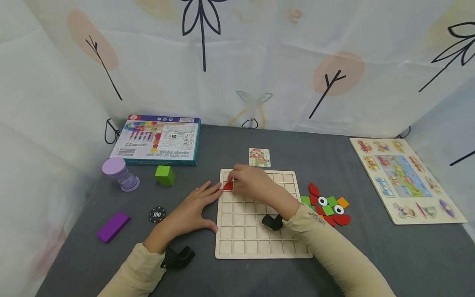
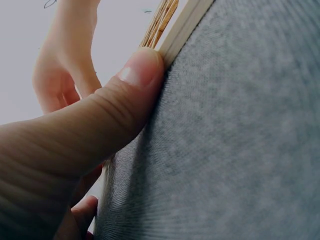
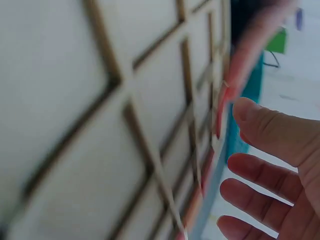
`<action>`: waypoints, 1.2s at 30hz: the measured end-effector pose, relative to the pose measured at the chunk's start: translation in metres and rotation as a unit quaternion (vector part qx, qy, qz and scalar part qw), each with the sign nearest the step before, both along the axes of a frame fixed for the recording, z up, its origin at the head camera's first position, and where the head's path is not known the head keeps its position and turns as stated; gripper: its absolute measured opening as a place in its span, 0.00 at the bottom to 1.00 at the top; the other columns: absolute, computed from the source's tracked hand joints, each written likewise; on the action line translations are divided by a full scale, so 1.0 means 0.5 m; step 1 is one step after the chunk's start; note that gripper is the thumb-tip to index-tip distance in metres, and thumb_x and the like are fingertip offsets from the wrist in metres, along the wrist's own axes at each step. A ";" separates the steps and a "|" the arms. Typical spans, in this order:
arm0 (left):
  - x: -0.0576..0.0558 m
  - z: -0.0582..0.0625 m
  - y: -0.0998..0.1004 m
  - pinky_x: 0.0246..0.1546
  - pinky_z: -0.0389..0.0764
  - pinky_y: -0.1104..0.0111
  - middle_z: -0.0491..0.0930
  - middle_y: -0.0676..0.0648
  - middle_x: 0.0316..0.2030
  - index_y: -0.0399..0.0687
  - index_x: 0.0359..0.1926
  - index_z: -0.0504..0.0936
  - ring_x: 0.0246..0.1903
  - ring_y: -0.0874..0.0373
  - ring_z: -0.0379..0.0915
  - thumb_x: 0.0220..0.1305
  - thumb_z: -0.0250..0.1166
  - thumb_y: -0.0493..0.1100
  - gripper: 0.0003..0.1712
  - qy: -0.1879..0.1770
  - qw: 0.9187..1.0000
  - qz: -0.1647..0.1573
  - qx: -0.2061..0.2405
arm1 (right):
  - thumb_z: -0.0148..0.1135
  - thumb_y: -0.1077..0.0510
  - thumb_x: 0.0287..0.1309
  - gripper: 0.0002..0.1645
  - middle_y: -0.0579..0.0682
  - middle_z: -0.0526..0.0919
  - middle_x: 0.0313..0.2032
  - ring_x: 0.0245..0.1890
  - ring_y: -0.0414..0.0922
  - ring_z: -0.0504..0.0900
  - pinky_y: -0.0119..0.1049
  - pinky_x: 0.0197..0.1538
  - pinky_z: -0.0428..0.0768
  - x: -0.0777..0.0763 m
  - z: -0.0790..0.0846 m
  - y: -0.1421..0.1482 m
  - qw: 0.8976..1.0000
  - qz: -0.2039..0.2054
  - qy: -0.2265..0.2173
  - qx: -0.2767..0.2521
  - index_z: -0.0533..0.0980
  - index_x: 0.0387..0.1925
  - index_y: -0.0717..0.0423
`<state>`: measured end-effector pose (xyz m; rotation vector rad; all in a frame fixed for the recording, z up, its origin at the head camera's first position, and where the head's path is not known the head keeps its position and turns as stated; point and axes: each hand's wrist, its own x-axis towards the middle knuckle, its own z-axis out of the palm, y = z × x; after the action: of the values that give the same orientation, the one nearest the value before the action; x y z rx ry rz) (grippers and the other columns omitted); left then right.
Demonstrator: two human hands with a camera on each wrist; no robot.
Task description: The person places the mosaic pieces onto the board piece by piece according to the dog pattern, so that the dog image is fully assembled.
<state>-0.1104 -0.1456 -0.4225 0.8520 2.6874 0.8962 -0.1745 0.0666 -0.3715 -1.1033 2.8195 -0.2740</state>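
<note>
A square wooden grid board (image 1: 243, 231) lies in the middle of the table. Its top left corner is under my right hand (image 1: 254, 185), whose fingertips pinch a red piece (image 1: 231, 178), mostly covered by the fingers. Another red petal-shaped piece (image 1: 227, 187) shows just below it on the board. In the right wrist view the thumb (image 3: 270, 122) is close to the board's surface. My left hand (image 1: 189, 210) lies spread at the board's left side, fingers extended, its thumb (image 2: 135, 75) against the board's edge. A small pattern card (image 1: 259, 157) lies beyond the board.
Red, green and orange pieces with white rings (image 1: 328, 209) lie piled right of the board. A picture puzzle board (image 1: 404, 181) is far right. On the left are a box (image 1: 157, 140), purple hourglass (image 1: 121, 174), green block (image 1: 165, 175), black disc (image 1: 157, 214) and purple block (image 1: 113, 227).
</note>
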 end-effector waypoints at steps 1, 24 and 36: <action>0.001 0.000 0.000 0.63 0.45 0.48 0.48 0.51 0.67 0.50 0.66 0.55 0.67 0.49 0.35 0.32 0.71 0.61 0.59 -0.001 1.000 0.002 -0.001 | 0.65 0.51 0.48 0.14 0.41 0.75 0.35 0.31 0.36 0.74 0.30 0.30 0.73 0.002 0.005 0.014 1.000 -0.007 -0.005 -0.010 0.78 0.40 0.44; 0.006 0.000 -0.002 0.62 0.45 0.47 0.50 0.50 0.67 0.48 0.66 0.56 0.67 0.47 0.36 0.30 0.73 0.58 0.59 0.002 1.000 0.012 0.010 | 0.68 0.57 0.44 0.15 0.47 0.76 0.37 0.32 0.42 0.74 0.39 0.36 0.77 0.092 -0.013 0.361 0.991 -0.127 0.020 -0.032 0.79 0.38 0.53; 0.003 -0.002 0.004 0.62 0.45 0.47 0.50 0.51 0.67 0.48 0.66 0.56 0.67 0.47 0.36 0.30 0.72 0.59 0.59 0.008 1.000 0.007 0.006 | 0.67 0.55 0.45 0.14 0.45 0.74 0.35 0.30 0.40 0.71 0.34 0.33 0.74 0.099 -0.025 0.365 0.990 -0.133 0.011 -0.037 0.80 0.37 0.50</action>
<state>-0.1088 -0.1438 -0.4235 0.8475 2.7078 0.9123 -0.1248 0.2491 -0.3839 -0.7422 2.9961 -0.3923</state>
